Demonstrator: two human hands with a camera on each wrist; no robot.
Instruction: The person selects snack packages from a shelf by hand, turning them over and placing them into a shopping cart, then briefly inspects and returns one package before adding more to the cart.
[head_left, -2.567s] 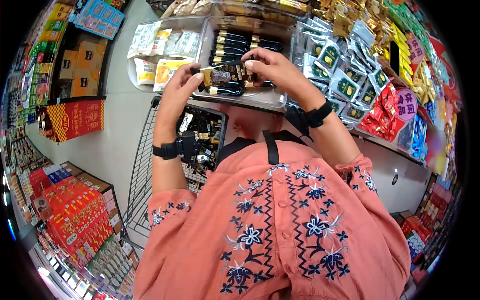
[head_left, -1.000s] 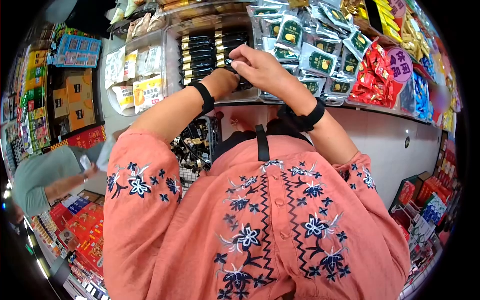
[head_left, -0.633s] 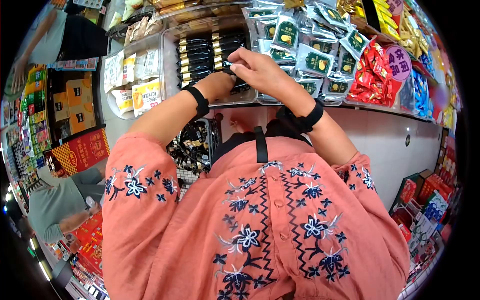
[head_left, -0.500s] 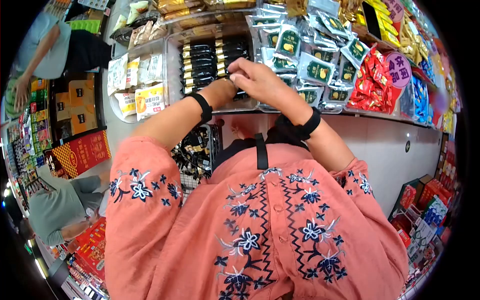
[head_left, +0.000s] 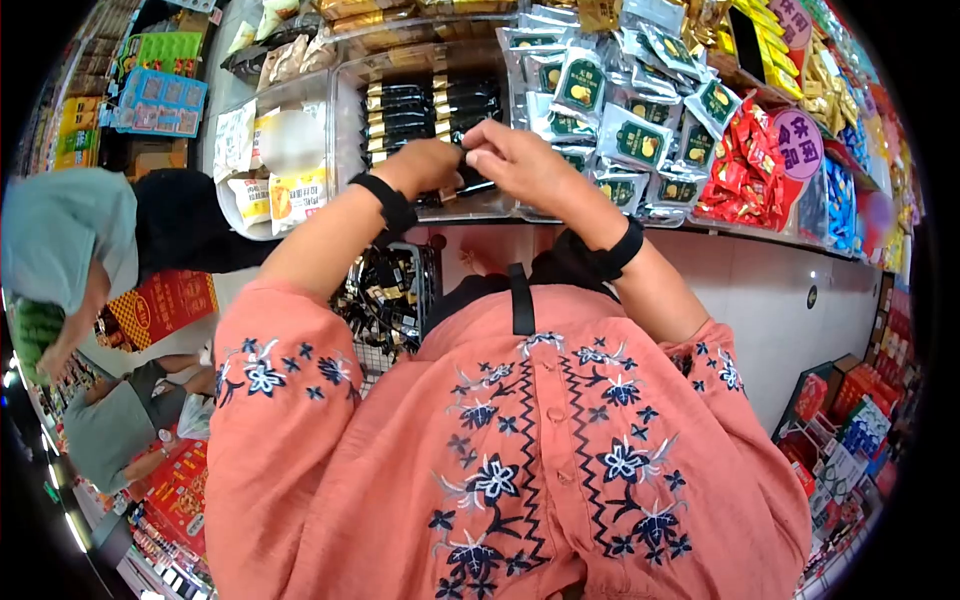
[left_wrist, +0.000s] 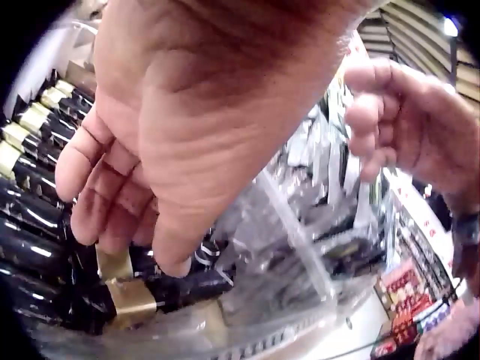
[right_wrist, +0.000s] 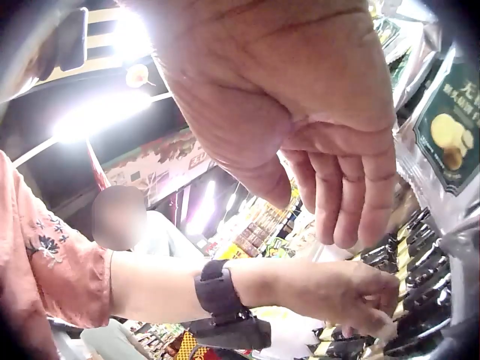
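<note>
Head view: glossy black packets (head_left: 405, 105) with gold bands are ranged in a clear bin (head_left: 345, 120) at the tabletop's near edge (head_left: 720, 230). Fingers of the left hand (head_left: 425, 166) are loosely bent (contact unclear); by the right hand (head_left: 520, 168), fingers relaxed, nothing is held.

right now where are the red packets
In the head view, the red packets sit on the right, between the silver packets and the lower round purple sign.

Premises: a shop; clear bins of wrapped snacks (head_left: 640, 140) along the top of the head view; shopping cart (head_left: 385, 300) below them; stacked red cartons (head_left: 180, 495) at lower left; packed shelves (head_left: 895, 350) at far right.
</note>
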